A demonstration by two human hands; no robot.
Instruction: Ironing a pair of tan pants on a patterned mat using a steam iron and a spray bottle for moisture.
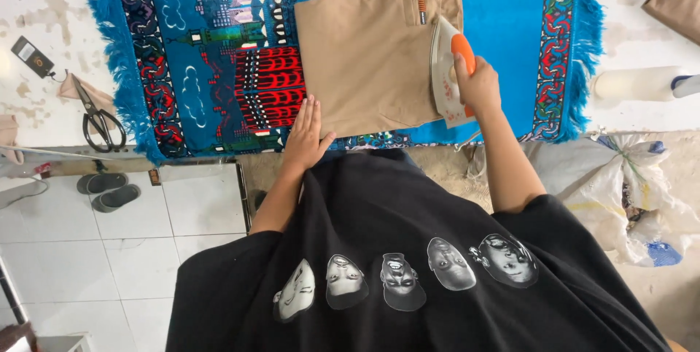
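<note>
You are ironing: right hand [477, 86] grasps the iron [446, 67], left hand [305, 137] lies released, flat, on the trousers [364, 53]; next glide left.

Orange-handled iron [446, 67] on folded khaki trousers [368, 56]

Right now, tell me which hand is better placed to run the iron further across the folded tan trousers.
Right hand: it already grips the white iron's orange handle. The left hand lies flat beside the trousers.

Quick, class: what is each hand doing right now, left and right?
Left hand: open, flat on the tan garment.
Right hand: closed around the iron by its orange handle.
</note>
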